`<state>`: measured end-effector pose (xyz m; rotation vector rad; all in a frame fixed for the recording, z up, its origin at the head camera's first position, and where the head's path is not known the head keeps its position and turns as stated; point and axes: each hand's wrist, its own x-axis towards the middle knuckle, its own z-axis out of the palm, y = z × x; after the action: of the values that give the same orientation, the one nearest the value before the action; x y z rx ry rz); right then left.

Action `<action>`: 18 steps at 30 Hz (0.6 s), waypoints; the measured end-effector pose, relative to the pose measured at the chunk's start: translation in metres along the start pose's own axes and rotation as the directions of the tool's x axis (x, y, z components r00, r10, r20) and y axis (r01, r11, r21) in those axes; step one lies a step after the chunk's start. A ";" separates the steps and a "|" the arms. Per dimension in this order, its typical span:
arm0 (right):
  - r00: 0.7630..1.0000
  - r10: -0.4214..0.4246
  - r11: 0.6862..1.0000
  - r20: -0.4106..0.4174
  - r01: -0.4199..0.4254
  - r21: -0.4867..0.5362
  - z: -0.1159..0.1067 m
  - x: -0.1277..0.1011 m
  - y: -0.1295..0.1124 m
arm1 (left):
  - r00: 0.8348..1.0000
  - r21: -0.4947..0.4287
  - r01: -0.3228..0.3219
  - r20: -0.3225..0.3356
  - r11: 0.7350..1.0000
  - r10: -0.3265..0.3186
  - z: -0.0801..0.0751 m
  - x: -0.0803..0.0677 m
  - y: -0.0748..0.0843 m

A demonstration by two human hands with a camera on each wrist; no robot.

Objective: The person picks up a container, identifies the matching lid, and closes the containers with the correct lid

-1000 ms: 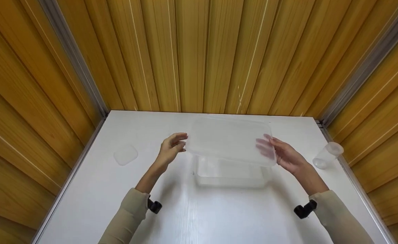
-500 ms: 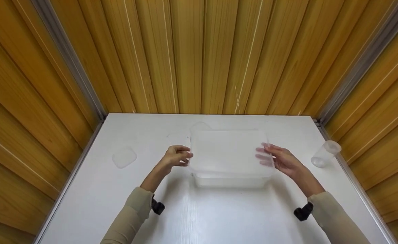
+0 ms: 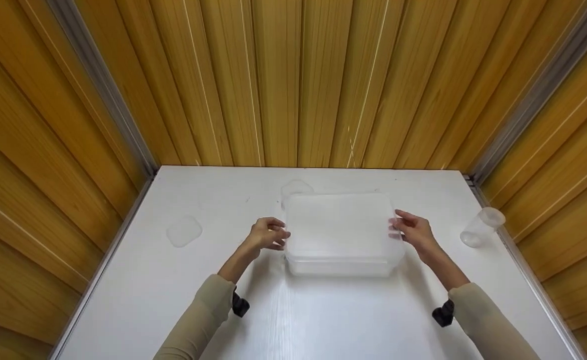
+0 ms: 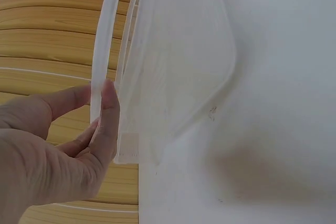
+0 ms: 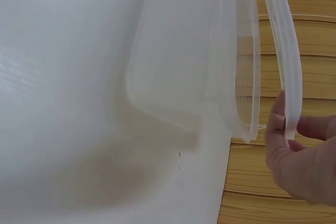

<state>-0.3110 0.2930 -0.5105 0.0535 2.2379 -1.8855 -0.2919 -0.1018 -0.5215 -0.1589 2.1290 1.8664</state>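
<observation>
A translucent rectangular plastic lid hangs level just above a clear plastic container on the white table. My left hand pinches the lid's left edge between thumb and fingers. At the opposite edge my right hand pinches it too, some fingers showing through the plastic. Both wrist views show a gap between the lid and the rim of the container. The lid hides most of the container's inside in the head view.
A small square lid lies on the white table at the left. Behind the container is another small clear piece, partly hidden. A clear cup lies or leans near the right edge. Wood-panelled walls surround the table.
Both hands have lowered the large lid toward the container and levelled it from its tilt. My left hand, at first beside the lid's edge, now pinches it. The small piece behind has come into view.
</observation>
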 end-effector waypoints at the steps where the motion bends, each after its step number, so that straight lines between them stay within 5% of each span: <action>1: 1.000 -0.018 1.000 -0.024 0.018 -0.019 0.000 0.002 0.003 | 1.000 0.004 -0.003 -0.004 1.000 0.003 0.002 0.001 -0.001; 6: 0.994 -0.019 0.991 -0.111 0.003 -0.136 0.003 0.006 0.015 | 1.000 0.035 -0.007 -0.021 0.999 0.008 0.008 0.003 -0.004; 18: 0.985 -0.046 0.956 -0.165 -0.004 -0.294 0.009 0.004 0.017 | 1.000 0.052 -0.030 0.000 0.998 0.030 0.004 0.001 -0.006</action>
<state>-0.3112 0.2864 -0.5295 0.1495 2.6204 -1.5900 -0.2909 -0.0981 -0.5279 -0.1167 2.1893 1.8250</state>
